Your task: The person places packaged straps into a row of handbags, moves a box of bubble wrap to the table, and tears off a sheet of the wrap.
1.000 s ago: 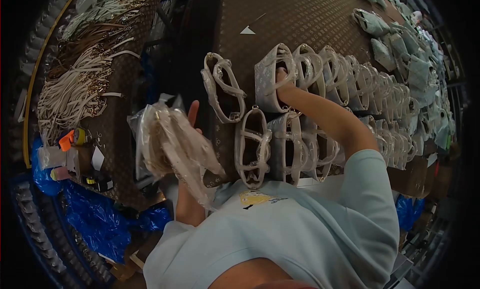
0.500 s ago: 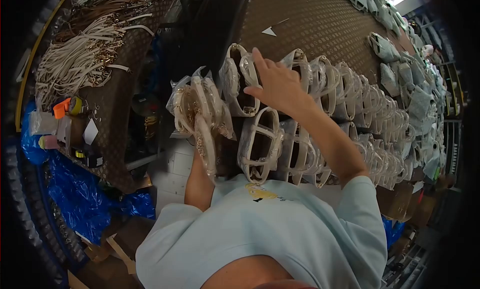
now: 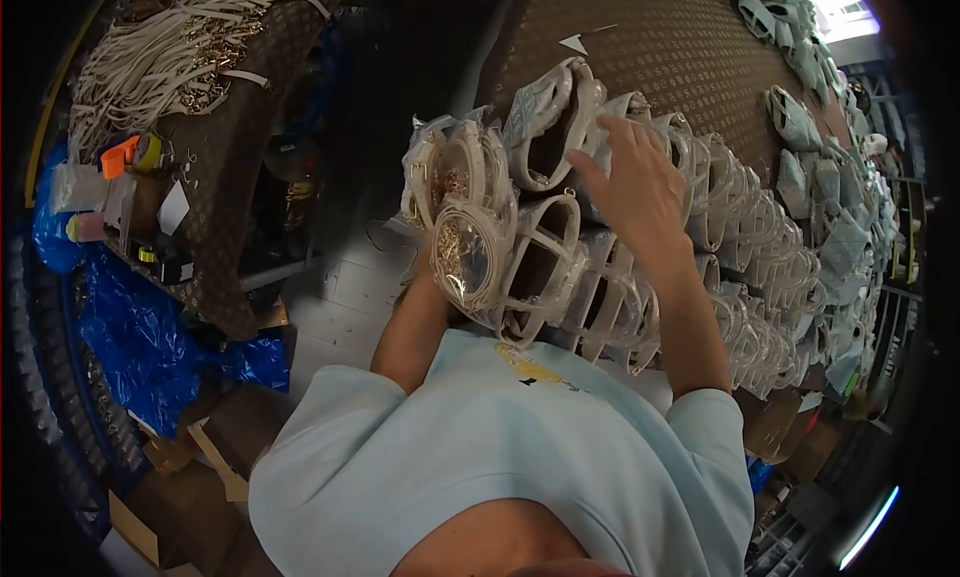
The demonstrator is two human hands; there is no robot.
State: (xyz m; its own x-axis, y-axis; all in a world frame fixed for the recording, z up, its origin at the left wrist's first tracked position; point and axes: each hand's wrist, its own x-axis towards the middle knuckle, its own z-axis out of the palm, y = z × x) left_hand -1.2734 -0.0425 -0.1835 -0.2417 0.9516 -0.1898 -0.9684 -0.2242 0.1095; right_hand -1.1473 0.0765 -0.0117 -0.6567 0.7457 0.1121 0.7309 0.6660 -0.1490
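My left hand (image 3: 428, 269) is mostly hidden behind a plastic-wrapped coiled strap (image 3: 466, 260) with gold chain inside, and the strap is carried on that side. More plastic-wrapped straps (image 3: 450, 172) with gold chain sit just above it. My right hand (image 3: 640, 182) has its fingers apart and holds nothing. It hovers over the row's near end, by an off-white quilted handbag (image 3: 542, 117) that tilts with its dark opening facing up. Below it stands another off-white handbag (image 3: 540, 262), close to the coiled strap.
Rows of plastic-wrapped handbags (image 3: 745, 212) run to the right along the brown patterned table (image 3: 640, 52). Pale quilted pieces (image 3: 840, 217) are heaped beyond. On the left are loose straps (image 3: 170, 52), an orange tape dispenser (image 3: 118, 157) and blue plastic sheeting (image 3: 140, 337).
The coiled strap has turned from edge-on to face-on and moved closer to the handbags. The end handbag has tilted. My right hand has shifted right and down, and the view has shifted.
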